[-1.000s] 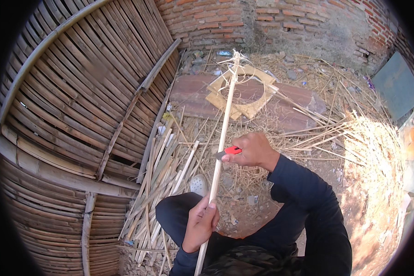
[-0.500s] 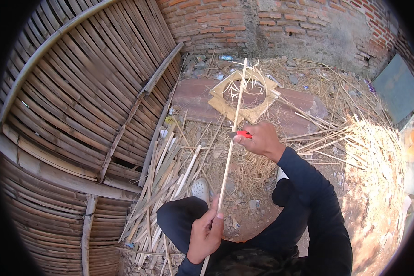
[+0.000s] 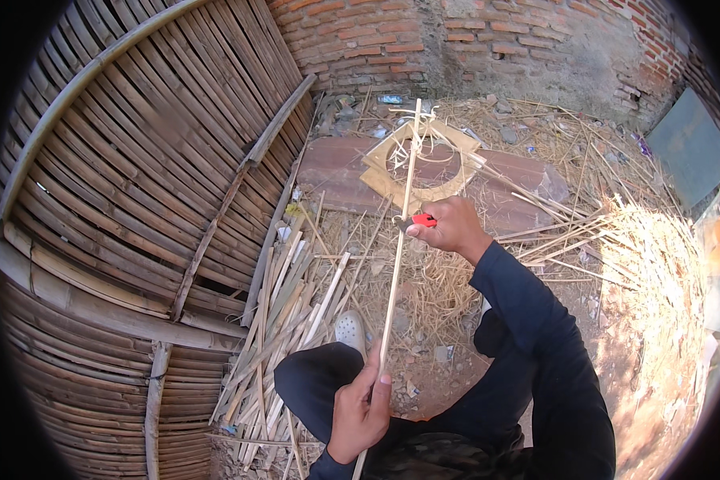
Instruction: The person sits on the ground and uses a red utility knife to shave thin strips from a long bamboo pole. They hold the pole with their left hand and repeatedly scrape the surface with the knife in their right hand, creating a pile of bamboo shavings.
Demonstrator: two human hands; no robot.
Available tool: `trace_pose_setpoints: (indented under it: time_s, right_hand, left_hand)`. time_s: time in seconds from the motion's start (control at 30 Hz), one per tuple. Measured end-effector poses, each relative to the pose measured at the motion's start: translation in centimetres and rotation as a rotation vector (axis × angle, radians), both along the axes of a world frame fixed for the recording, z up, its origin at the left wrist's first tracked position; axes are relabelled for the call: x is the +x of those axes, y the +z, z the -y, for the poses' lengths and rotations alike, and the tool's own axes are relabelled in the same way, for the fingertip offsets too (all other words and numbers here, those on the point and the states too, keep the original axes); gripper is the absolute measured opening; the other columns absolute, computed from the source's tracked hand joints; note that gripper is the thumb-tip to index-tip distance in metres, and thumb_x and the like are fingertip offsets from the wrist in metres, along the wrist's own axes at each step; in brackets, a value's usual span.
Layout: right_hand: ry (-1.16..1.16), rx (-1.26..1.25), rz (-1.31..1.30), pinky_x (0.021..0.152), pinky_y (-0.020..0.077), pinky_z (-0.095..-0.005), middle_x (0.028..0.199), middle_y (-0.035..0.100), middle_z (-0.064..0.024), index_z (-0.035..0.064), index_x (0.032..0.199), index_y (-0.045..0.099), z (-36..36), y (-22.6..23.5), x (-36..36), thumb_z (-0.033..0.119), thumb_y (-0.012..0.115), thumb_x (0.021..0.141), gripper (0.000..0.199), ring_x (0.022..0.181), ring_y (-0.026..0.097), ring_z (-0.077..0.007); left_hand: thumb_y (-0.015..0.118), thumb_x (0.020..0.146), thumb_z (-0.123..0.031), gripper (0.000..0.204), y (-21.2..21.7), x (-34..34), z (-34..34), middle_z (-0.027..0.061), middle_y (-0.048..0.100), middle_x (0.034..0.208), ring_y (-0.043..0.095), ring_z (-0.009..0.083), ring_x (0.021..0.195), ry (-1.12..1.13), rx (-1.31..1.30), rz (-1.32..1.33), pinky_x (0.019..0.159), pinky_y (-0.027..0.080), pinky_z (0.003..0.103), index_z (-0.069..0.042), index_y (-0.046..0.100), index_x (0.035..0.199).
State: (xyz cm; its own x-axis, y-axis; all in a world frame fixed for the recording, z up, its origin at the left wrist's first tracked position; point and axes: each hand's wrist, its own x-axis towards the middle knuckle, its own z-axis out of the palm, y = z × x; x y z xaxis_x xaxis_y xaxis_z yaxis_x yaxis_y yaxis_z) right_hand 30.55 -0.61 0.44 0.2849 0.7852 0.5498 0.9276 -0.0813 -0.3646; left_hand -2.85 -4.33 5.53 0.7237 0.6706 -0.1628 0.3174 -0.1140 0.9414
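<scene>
A long pale bamboo strip [image 3: 393,298] slants away from me, its near end low by my lap and its far end over a square tan board with a round hole [image 3: 436,194]. My left hand [image 3: 360,410] is closed around the near part of the strip, thumb on top. Farther up, my right hand [image 3: 448,228] grips a red-handled knife [image 3: 424,220], its dark blade against the strip. A small pale curl seems to stand at the blade. Thin curled shavings [image 3: 424,144] hang about the strip's far end, above the board.
A reddish-brown slab [image 3: 328,172] lies under the board. Split bamboo strips [image 3: 276,328] are heaped at left beside a bamboo slat wall [image 3: 168,152]. More strips and shavings [image 3: 656,256] cover the ground at right. A brick wall [image 3: 488,48] closes the back; a grey panel [image 3: 690,152] leans at right.
My right hand and the knife have slid a little farther from me along the strip, and the knife has tilted slightly. My left hand keeps its place on the strip.
</scene>
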Motion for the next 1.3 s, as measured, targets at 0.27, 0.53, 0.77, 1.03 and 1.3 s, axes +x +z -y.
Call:
trace_pose_setpoints:
  time_s: [0.27, 0.53, 0.77, 1.03, 1.3]
  right_hand:
    - [-0.323, 0.092, -0.101, 0.051, 0.0422, -0.0451, 0.053, 0.056, -0.0146, 0.0054, 0.059, 0.061, 0.1, -1.3, 7.2, 0.071, 0.045, 0.084, 0.072, 0.054, 0.057, -0.0349]
    - [-0.24, -0.077, -0.196, 0.051, 0.0432, -0.0434, 0.052, 0.055, -0.0147, 0.0055, 0.06, 0.062, 0.9, 0.7, 3.4, 0.071, 0.046, 0.084, 0.072, 0.053, 0.058, -0.0336]
    - [0.265, -0.08, -0.024, 0.043, 0.042, -0.0415, 0.049, 0.055, -0.0114, 0.0103, 0.06, 0.064, 3.3, 2.2, -8.1, 0.074, 0.051, 0.079, 0.068, 0.045, 0.056, -0.0305]
    - [0.053, -0.09, -0.071, 0.044, 0.0429, -0.0409, 0.05, 0.057, -0.01, 0.012, 0.063, 0.067, 1.3, 1.6, -4.6, 0.072, 0.052, 0.079, 0.064, 0.046, 0.058, -0.03]
    - [0.237, 0.002, -0.013, 0.04, 0.0388, -0.0377, 0.047, 0.052, -0.0062, 0.0123, 0.055, 0.057, 1.4, 0.9, -6.6, 0.071, 0.062, 0.072, 0.062, 0.043, 0.054, -0.0271]
  left_hand:
    - [0.046, 0.099, -0.009, 0.046, -0.4, -0.6, 1.5, -0.0047, 0.05, 0.073, 0.039, 0.001, 0.064, -0.133, 0.015, 0.013, 0.057, 0.033, 0.017, 0.002, 0.036, 0.143]
    - [0.044, 0.1, -0.016, 0.048, -0.4, -0.7, 1.0, -0.0005, 0.046, 0.061, 0.04, 0.005, 0.052, -0.042, -0.268, 0.164, 0.048, 0.034, 0.019, -0.001, 0.034, 0.144]
    - [0.042, 0.102, -0.016, 0.048, 0.3, 0.3, -1.9, -0.0027, 0.043, 0.06, 0.038, 0.0032, 0.051, 0.004, -0.331, 0.203, 0.048, 0.032, 0.018, -0.005, 0.031, 0.147]
    - [0.051, 0.095, -0.009, 0.047, -0.8, 0.1, -1.1, 0.0007, 0.054, 0.071, 0.044, 0.0043, 0.06, 0.003, 0.238, 0.055, 0.055, 0.038, 0.021, 0.004, 0.041, 0.139]
    - [0.054, 0.087, -0.004, 0.049, 1.8, 0.5, -1.3, 0.02, 0.057, 0.063, 0.062, 0.0305, 0.055, 0.022, 0.388, -0.147, 0.055, 0.047, 0.032, 0.003, 0.047, 0.134]
